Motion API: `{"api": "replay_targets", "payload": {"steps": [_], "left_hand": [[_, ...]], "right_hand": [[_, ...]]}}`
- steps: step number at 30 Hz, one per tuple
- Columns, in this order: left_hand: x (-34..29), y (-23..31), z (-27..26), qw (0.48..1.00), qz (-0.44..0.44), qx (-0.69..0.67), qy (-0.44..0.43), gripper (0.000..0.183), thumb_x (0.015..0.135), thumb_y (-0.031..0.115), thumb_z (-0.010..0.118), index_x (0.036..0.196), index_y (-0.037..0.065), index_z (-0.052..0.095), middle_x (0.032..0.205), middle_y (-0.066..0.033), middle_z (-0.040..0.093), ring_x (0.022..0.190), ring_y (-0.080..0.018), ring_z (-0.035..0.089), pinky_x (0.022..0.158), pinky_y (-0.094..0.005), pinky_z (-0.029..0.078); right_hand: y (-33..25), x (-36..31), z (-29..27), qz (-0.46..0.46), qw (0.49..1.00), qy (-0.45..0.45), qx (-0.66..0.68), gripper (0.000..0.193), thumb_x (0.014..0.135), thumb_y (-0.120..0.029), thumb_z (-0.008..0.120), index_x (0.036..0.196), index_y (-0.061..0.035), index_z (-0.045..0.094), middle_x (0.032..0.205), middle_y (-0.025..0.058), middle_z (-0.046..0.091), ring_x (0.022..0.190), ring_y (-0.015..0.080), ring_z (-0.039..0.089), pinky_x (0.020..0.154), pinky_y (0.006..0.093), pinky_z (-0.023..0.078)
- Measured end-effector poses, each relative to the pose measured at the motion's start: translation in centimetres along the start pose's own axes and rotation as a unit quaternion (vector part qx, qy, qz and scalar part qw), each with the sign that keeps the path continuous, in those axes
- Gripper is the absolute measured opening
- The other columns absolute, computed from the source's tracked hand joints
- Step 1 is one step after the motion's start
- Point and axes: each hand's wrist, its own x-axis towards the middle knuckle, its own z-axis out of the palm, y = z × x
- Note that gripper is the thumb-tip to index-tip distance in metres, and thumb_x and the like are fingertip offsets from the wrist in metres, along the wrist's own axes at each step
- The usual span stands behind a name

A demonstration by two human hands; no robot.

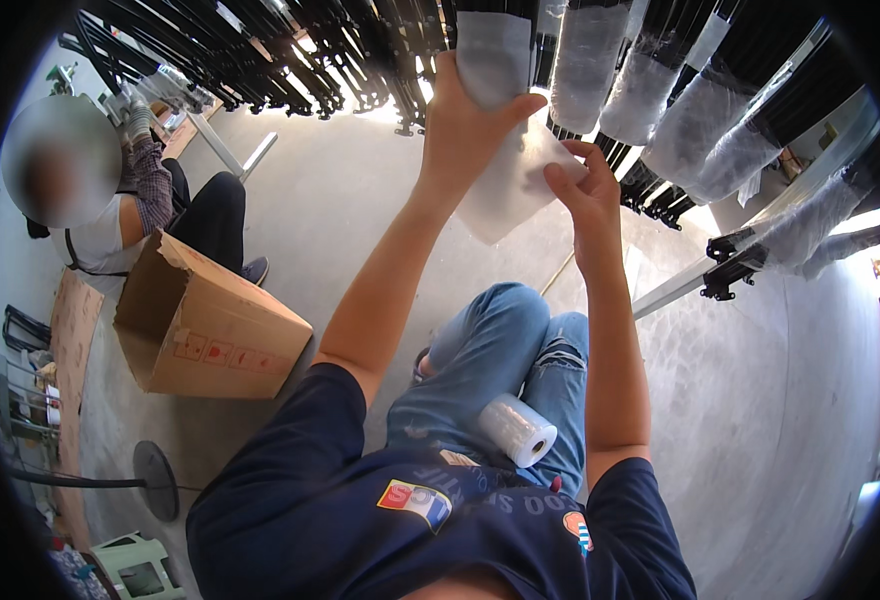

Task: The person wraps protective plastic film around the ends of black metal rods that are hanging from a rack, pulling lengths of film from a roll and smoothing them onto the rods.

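A frosted, translucent plastic bag (510,190) hangs at the lower end of a black metal bundle at the top middle. My left hand (455,125) is wrapped round the bundle's covered end from the left, its thumb across the front; the far fingers are hidden behind. On the right, my right hand (590,190) pinches the bag's right edge between thumb and fingers. Across my lap lies a roll of clear plastic film (517,430), its dark core end facing right. Several bundles to the right are wrapped in clear plastic (585,70).
Bare black metal parts (330,50) hang in a row at the upper left. A grey metal rail (675,288) runs at the right. An opened cardboard box (230,335) stands left, near a seated person (125,225). A green plastic stool (138,568) is at lower left.
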Motion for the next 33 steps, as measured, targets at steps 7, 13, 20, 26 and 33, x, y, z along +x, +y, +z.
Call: {"api": "replay_targets", "payload": {"steps": [7, 13, 20, 26, 33], "left_hand": [[1.1, -2.8, -2.3, 0.966, -0.029, -0.189, -0.174, 0.068, 0.081, 0.054, 0.029, 0.125, 0.002, 0.028, 0.113, -0.0121, 0.049, 0.104, -0.0238, 0.05, 0.082, -0.0306, 0.044], [1.4, -1.9, -4.0, 0.844, -0.095, -0.454, -0.27, 0.071, 0.085, 0.058, 0.016, 0.129, 0.003, 0.029, 0.119, -0.0116, 0.047, 0.109, -0.0235, 0.047, 0.087, -0.031, 0.042], [0.2, -1.9, -5.9, 0.813, -0.129, -0.5, -0.269, 0.069, 0.085, 0.057, 0.017, 0.126, 0.003, 0.034, 0.12, -0.0129, 0.046, 0.11, -0.0223, 0.046, 0.091, -0.0326, 0.039], [-1.0, -6.2, -10.6, 0.869, -0.106, -0.434, -0.214, 0.052, 0.09, 0.044, 0.031, 0.119, 0.002, 0.042, 0.115, -0.0126, 0.05, 0.107, -0.0213, 0.048, 0.09, -0.0363, 0.039], [-9.3, -15.6, -9.0, 0.951, -0.182, -0.198, -0.154, 0.056, 0.078, 0.025, 0.061, 0.122, 0.0, 0.037, 0.122, -0.0096, 0.043, 0.116, -0.0218, 0.04, 0.095, -0.0339, 0.032]], "right_hand": [[2.0, -2.3, 1.3, -0.069, 0.993, -0.098, 0.008, 0.028, 0.082, -0.024, 0.054, 0.091, 0.0019, 0.056, 0.084, 0.0072, 0.059, 0.076, 0.0131, 0.055, 0.07, 0.0242, 0.042], [-0.2, 2.2, 1.8, -0.233, 0.961, 0.104, -0.105, 0.031, 0.076, -0.023, 0.063, 0.094, 0.0024, 0.059, 0.086, 0.0107, 0.061, 0.08, 0.0163, 0.057, 0.071, 0.0268, 0.044], [-1.7, 6.4, 2.9, -0.008, 0.98, -0.167, -0.105, 0.025, 0.07, -0.012, 0.069, 0.091, -0.0024, 0.061, 0.079, 0.0014, 0.061, 0.072, 0.0092, 0.057, 0.068, 0.0221, 0.044], [-0.7, 6.5, 4.1, -0.026, 0.991, -0.124, -0.046, 0.017, 0.068, -0.013, 0.07, 0.078, -0.0011, 0.064, 0.069, 0.0038, 0.061, 0.061, 0.0085, 0.054, 0.057, 0.0225, 0.041], [-1.3, 6.0, 4.3, -0.025, 0.991, -0.128, -0.015, 0.015, 0.068, -0.01, 0.069, 0.079, -0.0009, 0.063, 0.07, 0.0032, 0.062, 0.062, 0.0077, 0.055, 0.057, 0.02, 0.042]]}}
